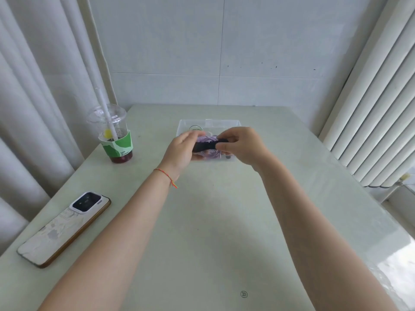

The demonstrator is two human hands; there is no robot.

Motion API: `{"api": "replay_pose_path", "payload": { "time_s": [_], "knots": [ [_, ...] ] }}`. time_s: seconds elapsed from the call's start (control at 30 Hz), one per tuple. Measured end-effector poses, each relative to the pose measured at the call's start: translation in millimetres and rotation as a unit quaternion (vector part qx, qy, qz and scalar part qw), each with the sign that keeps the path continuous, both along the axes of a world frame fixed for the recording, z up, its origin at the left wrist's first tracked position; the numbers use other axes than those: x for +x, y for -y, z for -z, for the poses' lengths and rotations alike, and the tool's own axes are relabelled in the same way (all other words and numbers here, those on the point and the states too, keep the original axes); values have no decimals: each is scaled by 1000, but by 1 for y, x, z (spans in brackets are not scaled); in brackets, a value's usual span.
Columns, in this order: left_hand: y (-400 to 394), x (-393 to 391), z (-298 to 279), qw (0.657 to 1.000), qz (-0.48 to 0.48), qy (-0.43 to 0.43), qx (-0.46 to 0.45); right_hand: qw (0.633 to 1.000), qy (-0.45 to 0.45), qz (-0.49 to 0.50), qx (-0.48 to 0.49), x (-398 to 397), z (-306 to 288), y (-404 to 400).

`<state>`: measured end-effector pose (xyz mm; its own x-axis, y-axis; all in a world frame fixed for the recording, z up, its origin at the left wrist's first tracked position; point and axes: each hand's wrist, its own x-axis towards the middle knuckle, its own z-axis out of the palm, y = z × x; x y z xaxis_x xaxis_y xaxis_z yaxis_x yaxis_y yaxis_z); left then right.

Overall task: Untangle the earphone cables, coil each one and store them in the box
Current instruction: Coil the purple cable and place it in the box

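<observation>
A pale green table [202, 221] stands against a tiled wall. Above the clear box [229, 124] near the far edge, the left hand [182, 151] and right hand [242, 147] each pinch one end of a black coiled bundle [205, 145]. A purple cable [207, 139] lies beneath. If either pinch loosens, the coil may spring open and tangle. A drink cup [116, 140] stands at the left edge.

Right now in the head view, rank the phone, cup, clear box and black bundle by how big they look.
1. Phone, though nearness to the camera inflates it.
2. Cup and box: look alike, and hands hide much of the box, so unranked.
3. Black bundle, partly covered by the left hand and right hand.
</observation>
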<state>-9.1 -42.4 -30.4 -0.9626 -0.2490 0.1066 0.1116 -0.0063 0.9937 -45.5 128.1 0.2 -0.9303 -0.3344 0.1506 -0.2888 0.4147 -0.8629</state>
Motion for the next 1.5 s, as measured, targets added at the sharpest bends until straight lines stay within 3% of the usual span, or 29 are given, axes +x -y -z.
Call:
{"api": "replay_pose_path", "payload": {
  "time_s": [0.1, 0.2, 0.3, 0.53, 0.73, 0.83, 0.9, 1.03, 1.17, 1.33, 1.5],
  "knots": [
    [13, -17, -5, 989, -142, -28, -13, 997, -35, 65, -16, -22, -6, 3],
    [29, -34, 0, 966, -241, -12, -92, 989, -68, 126, -22, -47, -9, 6],
    [37, -52, 12, 957, -235, 41, -166, 985, -84, 150, 21, -67, -7, 15],
    [49, -84, 18, 954, -245, 65, -158, 958, -56, 110, 260, -110, 7, 31],
    [61, -116, 8, 951, -232, 107, -176, 973, -45, 173, 145, -140, 0, 10],
    [62, -127, -4, 960, -170, 145, -167, 969, 99, 223, 40, -153, 4, 5],
    [65, -136, -5, 969, -149, 159, -118, 957, 203, 204, -22, -161, 14, 4],
    [71, -150, 8, 976, -132, 172, -2, 944, 273, 164, -86, -170, 27, 8],
    [75, -155, 15, 990, -93, 104, 37, 940, 263, 165, -143, -167, 27, 17],
    [73, -141, -4, 982, -136, 22, 129, 922, 197, 150, -297, -163, 19, 14],
    [52, -113, -39, 985, -140, -93, 31, 944, 83, 160, -276, -133, -6, 16]
  ]
}}
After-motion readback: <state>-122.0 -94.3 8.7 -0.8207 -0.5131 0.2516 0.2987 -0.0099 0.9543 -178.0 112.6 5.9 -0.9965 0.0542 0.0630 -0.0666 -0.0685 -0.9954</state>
